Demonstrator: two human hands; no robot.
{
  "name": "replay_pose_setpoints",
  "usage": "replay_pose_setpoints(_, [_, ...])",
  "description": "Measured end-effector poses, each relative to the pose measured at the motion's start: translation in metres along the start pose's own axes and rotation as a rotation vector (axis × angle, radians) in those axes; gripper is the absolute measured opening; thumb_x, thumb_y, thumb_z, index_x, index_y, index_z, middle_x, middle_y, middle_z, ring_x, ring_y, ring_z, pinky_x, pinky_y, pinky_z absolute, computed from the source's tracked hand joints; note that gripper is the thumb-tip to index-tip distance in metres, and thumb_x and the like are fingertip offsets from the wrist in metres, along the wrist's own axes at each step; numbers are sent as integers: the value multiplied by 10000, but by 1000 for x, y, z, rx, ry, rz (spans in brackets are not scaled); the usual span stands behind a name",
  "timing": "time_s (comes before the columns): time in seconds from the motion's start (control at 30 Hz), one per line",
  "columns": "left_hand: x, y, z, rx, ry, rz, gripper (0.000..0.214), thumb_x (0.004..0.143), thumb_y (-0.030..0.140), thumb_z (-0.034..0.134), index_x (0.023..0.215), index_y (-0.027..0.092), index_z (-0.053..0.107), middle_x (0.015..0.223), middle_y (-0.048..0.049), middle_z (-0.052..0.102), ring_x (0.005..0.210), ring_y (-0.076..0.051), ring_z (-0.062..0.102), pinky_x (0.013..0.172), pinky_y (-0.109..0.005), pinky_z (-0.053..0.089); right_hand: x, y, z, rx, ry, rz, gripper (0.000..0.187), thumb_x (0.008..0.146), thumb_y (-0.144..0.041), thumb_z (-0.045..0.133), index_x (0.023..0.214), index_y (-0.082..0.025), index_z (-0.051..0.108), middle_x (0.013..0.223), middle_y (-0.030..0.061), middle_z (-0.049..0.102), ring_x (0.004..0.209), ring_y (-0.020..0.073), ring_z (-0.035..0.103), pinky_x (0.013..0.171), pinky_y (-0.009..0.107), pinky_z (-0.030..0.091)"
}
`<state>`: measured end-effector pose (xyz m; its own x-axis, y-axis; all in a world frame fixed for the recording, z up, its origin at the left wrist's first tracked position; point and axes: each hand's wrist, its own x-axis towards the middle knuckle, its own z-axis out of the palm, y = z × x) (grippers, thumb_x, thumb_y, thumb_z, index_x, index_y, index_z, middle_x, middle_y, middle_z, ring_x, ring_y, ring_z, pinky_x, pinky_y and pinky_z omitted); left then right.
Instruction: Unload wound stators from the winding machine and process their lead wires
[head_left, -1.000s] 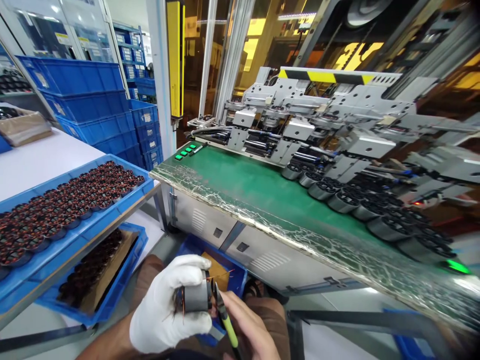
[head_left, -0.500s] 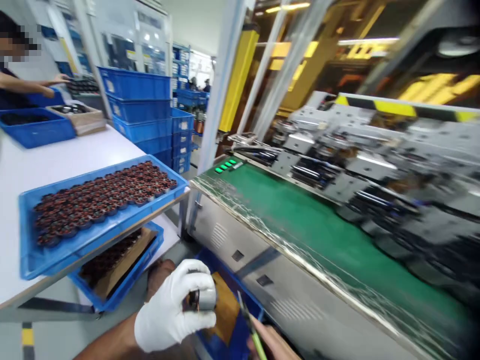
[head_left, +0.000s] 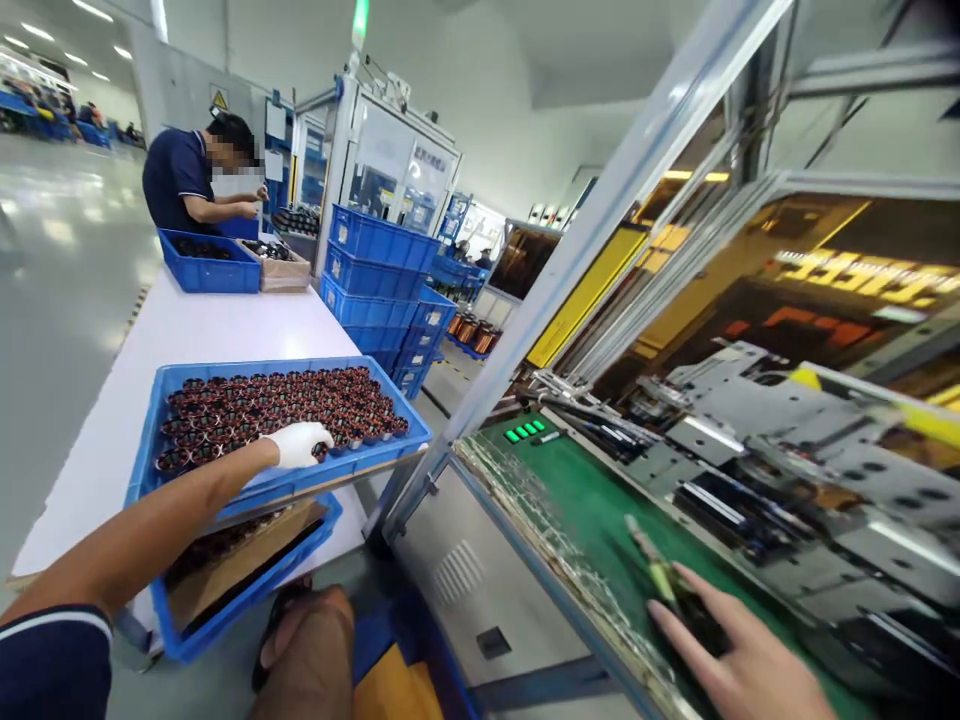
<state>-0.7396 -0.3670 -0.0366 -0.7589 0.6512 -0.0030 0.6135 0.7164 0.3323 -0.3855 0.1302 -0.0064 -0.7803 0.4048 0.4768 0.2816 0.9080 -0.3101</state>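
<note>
In the head view my white-gloved left hand [head_left: 298, 445] is at the front edge of a blue tray [head_left: 390, 452]. Its fingers are closed round a copper-wound motor stator [head_left: 320, 452], partly hidden by the glove. Rows of similar stators [head_left: 247, 400] fill the tray. My bare right hand [head_left: 739, 640] is over the green worktop [head_left: 577, 490], its fingers round a slim pointed tool with a yellow-green handle [head_left: 660, 578]. Motion blur hides the tool's exact kind.
Fixtures of a machine [head_left: 720, 450] line the right side of the green worktop, whose near edge carries loose wire scraps. A lower blue crate [head_left: 171, 625] sits under the white table [head_left: 225, 325]. Stacked blue crates [head_left: 375, 265] stand beyond, and a co-worker [head_left: 180, 190] works far left.
My left hand has gone from above the floor bin to the tray, with a stator in it. My right hand has moved up and right over the worktop. The view has turned left.
</note>
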Motion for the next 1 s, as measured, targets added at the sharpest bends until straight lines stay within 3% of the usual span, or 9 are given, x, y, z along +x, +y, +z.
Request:
replay_pose_setpoints(0.13, [11,-11,17,38,57,-69,402,755,414,740,1060,153,717,1136,-115,680,973,-243,661,940,-443,508,14,-10,16,6,-74,13,672,748,-730,482,1050,-176,715,1147,120,716,1108,360,668,1021,579,518])
replay_pose_setpoints(0.27, [17,-23,26,73,149,-140,605,710,483,766,1171,106,663,1312,-186,576,1184,-338,570,1044,-552,419,12,-8,20,-18,-79,5,668,777,-734,479,1075,-183,709,1153,118,711,1104,354,669,1005,584,526])
replay_pose_setpoints(0.4, [45,-11,39,92,165,-96,900,677,500,781,1438,125,480,1546,-227,373,1400,-442,362,1121,-610,315,27,-22,31,-63,-74,-24,667,834,-698,425,1089,-148,702,1178,153,696,1112,358,662,991,561,535])
replay_pose_setpoints(0.5, [73,1,54,131,136,-33,821,757,475,761,1461,184,456,1623,-168,290,1487,-421,224,1185,-629,200,39,-36,41,-90,-64,-35,672,855,-658,389,1095,-111,697,1175,177,692,1109,354,660,1010,542,525])
replay_pose_setpoints(0.6, [91,0,68,154,100,-66,740,824,497,712,1453,197,464,1602,-150,329,1469,-398,276,1182,-642,211,42,-43,44,-98,-66,-30,667,851,-663,385,1088,-127,703,1177,159,699,1114,351,660,1011,533,527])
replay_pose_setpoints(0.73, [98,-11,76,181,101,-106,664,904,533,616,1459,208,452,1573,-138,367,1431,-368,350,1164,-632,269,40,-45,44,-93,-66,-10,664,834,-664,397,1071,-129,711,1174,156,702,1113,361,658,1013,545,516])
replay_pose_setpoints(0.87, [92,-11,69,237,155,-87,651,885,520,648,1423,189,486,1544,-146,405,1398,-358,398,1138,-610,328,49,-53,43,-56,-24,-11,563,843,-579,455,1046,-127,723,1129,149,715,1067,331,672,1000,494,523])
replay_pose_setpoints(1.0, [82,-13,52,257,238,6,601,882,478,631,1388,171,527,1525,-168,461,1387,-366,442,1107,-565,380,50,-79,32,-34,193,-38,514,905,-519,514,1128,-90,689,1179,187,676,1122,329,633,1032,500,490])
